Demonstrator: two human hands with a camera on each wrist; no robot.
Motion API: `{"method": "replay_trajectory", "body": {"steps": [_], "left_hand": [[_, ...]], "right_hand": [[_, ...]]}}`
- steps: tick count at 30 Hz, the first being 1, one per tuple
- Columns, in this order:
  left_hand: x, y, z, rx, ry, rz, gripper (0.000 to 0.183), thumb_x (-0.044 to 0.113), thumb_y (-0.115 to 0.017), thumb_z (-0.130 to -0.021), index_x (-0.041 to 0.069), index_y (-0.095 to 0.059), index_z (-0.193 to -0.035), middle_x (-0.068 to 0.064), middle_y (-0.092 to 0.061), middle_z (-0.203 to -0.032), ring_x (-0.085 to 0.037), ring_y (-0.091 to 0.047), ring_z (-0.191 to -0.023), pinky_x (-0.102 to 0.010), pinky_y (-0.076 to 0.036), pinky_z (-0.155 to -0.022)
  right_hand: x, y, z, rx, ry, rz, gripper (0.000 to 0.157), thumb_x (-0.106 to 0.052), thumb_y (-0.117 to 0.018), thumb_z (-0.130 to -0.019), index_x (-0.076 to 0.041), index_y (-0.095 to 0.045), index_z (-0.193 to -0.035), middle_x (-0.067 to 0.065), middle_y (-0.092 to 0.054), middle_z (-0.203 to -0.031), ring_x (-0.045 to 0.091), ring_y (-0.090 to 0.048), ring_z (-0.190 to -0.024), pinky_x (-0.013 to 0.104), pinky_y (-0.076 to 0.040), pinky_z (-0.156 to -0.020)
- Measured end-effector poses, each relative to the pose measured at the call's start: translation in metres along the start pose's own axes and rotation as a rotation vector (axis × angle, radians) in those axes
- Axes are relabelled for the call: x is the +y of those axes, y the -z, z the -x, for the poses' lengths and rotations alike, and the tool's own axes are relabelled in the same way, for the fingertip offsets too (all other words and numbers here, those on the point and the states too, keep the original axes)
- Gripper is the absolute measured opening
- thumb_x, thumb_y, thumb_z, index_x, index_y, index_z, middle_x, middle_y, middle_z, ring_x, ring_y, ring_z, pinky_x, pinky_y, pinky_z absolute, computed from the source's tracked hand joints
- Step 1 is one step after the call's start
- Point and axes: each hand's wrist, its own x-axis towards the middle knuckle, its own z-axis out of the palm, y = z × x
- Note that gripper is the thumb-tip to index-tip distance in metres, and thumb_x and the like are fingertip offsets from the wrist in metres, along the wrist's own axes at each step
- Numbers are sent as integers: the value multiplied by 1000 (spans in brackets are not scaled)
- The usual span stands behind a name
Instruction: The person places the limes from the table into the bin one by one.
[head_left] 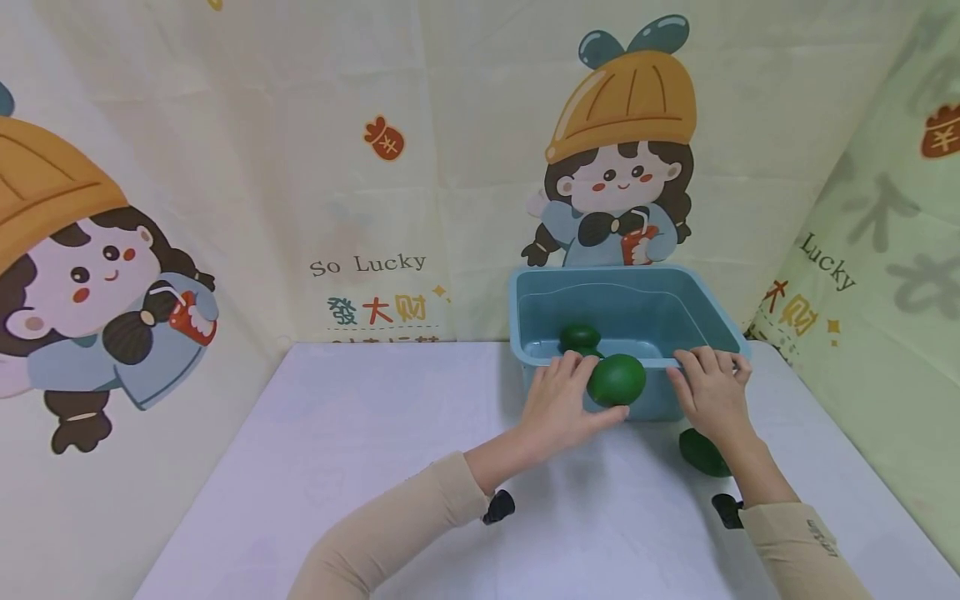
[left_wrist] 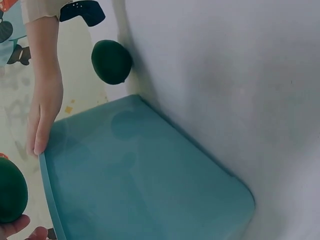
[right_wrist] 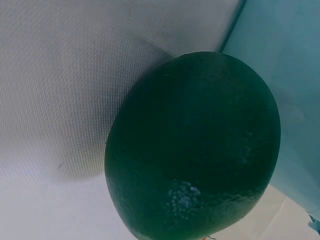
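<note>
Fingers [head_left: 567, 364] clamped on a green fruit [head_left: 617, 380], your left hand [head_left: 558, 404] sits near the front rim of the blue tub [head_left: 622, 307]; your right hand [head_left: 715, 398] grips that rim, wrist near a second fruit [head_left: 702, 452].

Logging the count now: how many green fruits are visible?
3 plainly: one fruit in the left hand, another inside the tub, a third on the table by the right hand. A green sliver below the second may be a fourth, mostly hidden.
</note>
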Motion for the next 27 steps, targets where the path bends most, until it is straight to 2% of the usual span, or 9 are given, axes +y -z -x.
{"method": "replay_trajectory", "body": {"steps": [12,27], "left_hand": [[-6,6,-11,52,6,-29,66,61,-52,-79,16,-46,-127,2,-45,-117,-14,-41,-103,-33,-37,-87],[-14,6,-23,59,26,-34,64,60,-53,-79,15,-46,-124,0,-45,-115,-14,-40,-99,-32,-35,-83]], "right_hand": [[1,-1,0,-1,2,-2,62,-52,-19,-95,0,-50,-105,20,-44,-96,38,-36,-91,58,-10,-81],[1,0,0,-18,-9,-13,62,-52,-19,-95,0,-50,-106,19,-44,-97,38,-35,-92,58,-10,-82]]}}
